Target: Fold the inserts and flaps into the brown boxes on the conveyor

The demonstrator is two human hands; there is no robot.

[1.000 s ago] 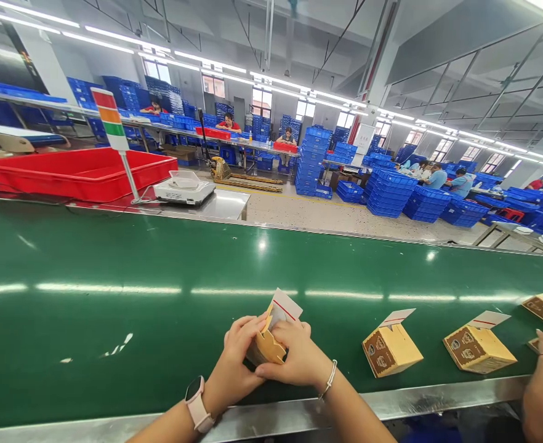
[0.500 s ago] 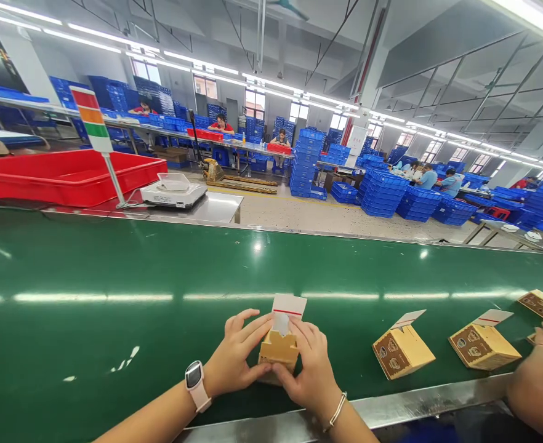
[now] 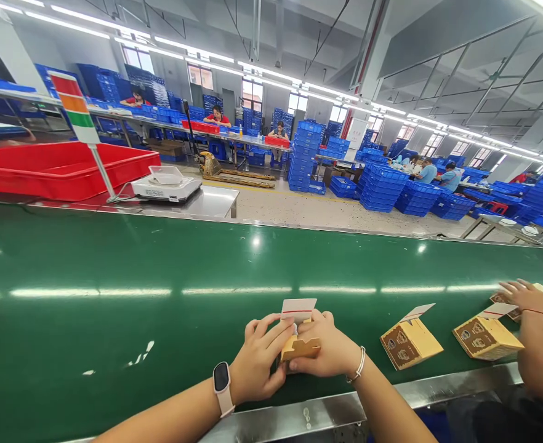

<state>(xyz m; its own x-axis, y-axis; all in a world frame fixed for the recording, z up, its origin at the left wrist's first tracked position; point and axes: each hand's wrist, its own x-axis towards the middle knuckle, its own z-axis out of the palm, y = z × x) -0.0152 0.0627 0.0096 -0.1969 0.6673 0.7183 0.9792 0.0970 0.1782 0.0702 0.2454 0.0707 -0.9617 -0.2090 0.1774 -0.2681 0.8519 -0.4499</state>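
A small yellow-brown carton stands on the green belt between my two hands. Its back flap is raised, white inside with a red strip, and its notched front flap leans toward me. My left hand grips the carton's left side, fingers over the open top and thumb low at the front. From the right, my right hand wraps round it, fingers at the top edge and thumb underneath the front flap. Something whitish shows in the opening, partly hidden by my fingers.
Two more cartons, one nearer and one farther, stand to the right with flaps up. A co-worker's hand reaches over further cartons there. Beyond the belt are a white scale and a red tray. A metal rail edges the belt.
My hands and the carton have shifted slightly right. My right hand has closed further round it, and the front flap tilts outward more. The co-worker's hand has moved up and left over the cartons.
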